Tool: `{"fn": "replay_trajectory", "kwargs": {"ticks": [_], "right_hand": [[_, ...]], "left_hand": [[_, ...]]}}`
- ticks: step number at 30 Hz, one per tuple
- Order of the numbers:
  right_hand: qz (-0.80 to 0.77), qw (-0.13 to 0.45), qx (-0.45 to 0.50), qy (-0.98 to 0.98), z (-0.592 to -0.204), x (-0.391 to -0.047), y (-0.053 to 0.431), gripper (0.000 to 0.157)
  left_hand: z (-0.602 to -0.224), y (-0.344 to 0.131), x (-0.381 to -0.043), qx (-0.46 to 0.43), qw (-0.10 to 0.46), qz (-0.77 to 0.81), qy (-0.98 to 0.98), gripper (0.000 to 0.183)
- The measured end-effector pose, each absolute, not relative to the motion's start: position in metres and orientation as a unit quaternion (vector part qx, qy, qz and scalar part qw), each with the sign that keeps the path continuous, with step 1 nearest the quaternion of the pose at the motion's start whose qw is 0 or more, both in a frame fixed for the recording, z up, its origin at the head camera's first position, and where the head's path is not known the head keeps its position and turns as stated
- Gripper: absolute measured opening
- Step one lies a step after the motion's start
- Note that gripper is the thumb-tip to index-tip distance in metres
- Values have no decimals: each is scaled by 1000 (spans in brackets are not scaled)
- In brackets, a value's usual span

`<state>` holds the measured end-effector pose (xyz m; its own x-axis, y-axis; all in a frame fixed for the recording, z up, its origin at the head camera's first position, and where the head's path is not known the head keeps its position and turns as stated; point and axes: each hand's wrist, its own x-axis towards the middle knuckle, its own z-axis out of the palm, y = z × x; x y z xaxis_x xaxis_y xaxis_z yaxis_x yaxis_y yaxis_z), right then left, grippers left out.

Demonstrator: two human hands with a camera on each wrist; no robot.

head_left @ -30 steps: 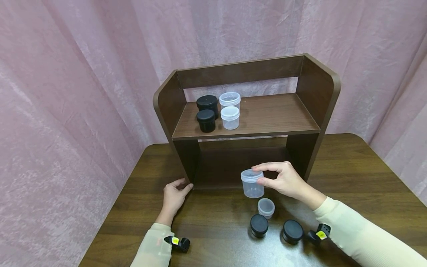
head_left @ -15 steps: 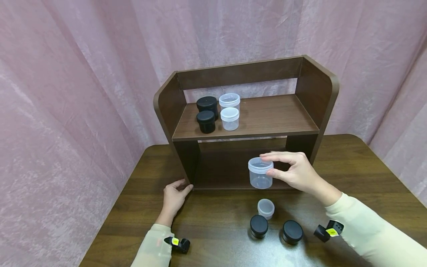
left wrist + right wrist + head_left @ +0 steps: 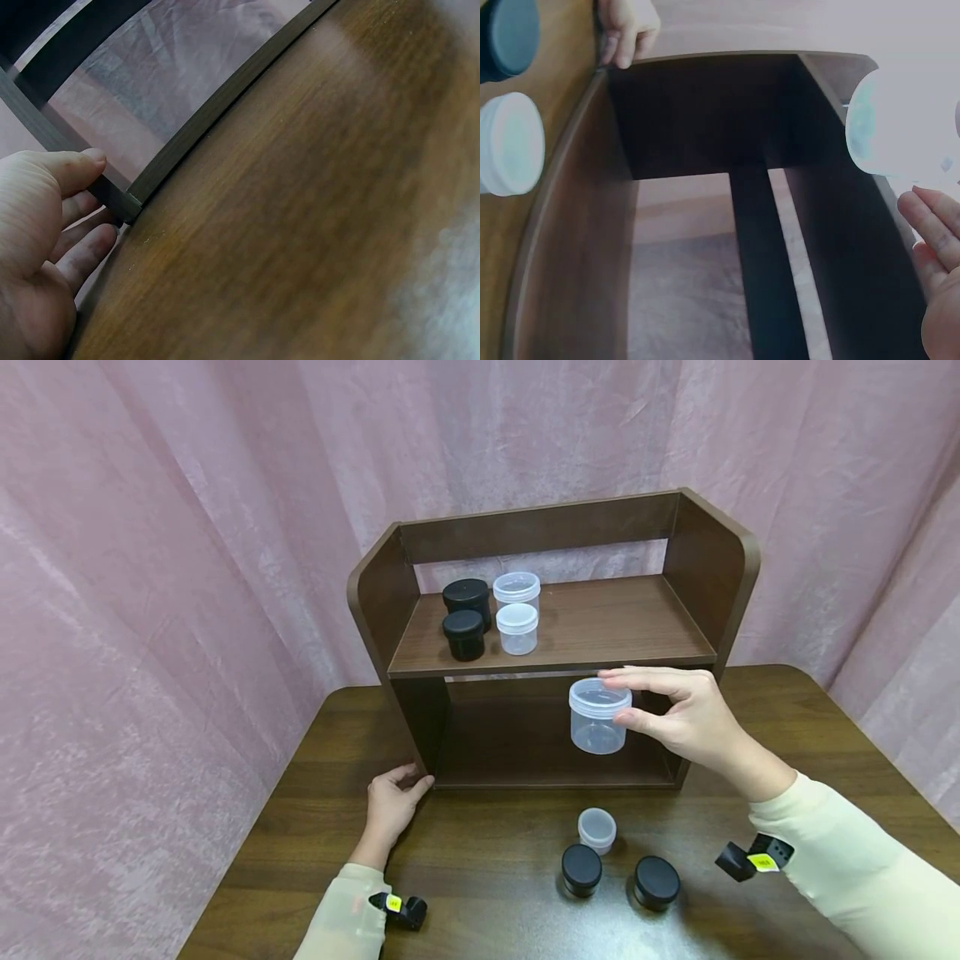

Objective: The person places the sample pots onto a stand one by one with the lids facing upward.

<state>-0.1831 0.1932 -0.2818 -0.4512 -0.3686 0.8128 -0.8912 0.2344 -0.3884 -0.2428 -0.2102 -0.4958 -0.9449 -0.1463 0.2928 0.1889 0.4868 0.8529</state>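
A large clear plastic jar with a lid (image 3: 596, 731) hangs upright in front of the shelf's lower opening. My right hand (image 3: 688, 720) pinches it near the lid, thumb on the near side and fingers over the top edge. In the right wrist view the jar (image 3: 900, 124) is washed out by glare. At the lower left front corner of the brown wooden shelf (image 3: 622, 618), my left hand (image 3: 392, 802) grips the side panel. The left wrist view shows the thumb on one face of that panel (image 3: 114, 198) and fingers behind it.
Two black jars (image 3: 466, 602) (image 3: 464, 635) and two clear jars (image 3: 517, 587) (image 3: 517, 631) stand on the upper board's left part. On the table (image 3: 300, 860) before the shelf are a small clear jar (image 3: 597, 829) and two black jars (image 3: 581, 868) (image 3: 656, 883). A pink curtain (image 3: 187, 568) hangs behind.
My right hand has raised the clear jar from just above the table and moved it slightly right, up to near the upper board's front edge. The left hand stays in place.
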Motion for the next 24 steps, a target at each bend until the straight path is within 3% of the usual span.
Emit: {"fn": "replay_trajectory", "kwargs": {"ticks": [9,17,24], "right_hand": [[434,309,445,-719,-260,-188,196,37],[445,297,412,-738,-252,-205,203,47],[437,313,396,-745,-244,-217,199,45]], "left_hand": [[-498,-211,-245,-18,172,-507,-844,30],[-496,-211,-245,-15,166,-509,-845,32],[-495,-210,-242,-11,169,-508,-845,33]]}}
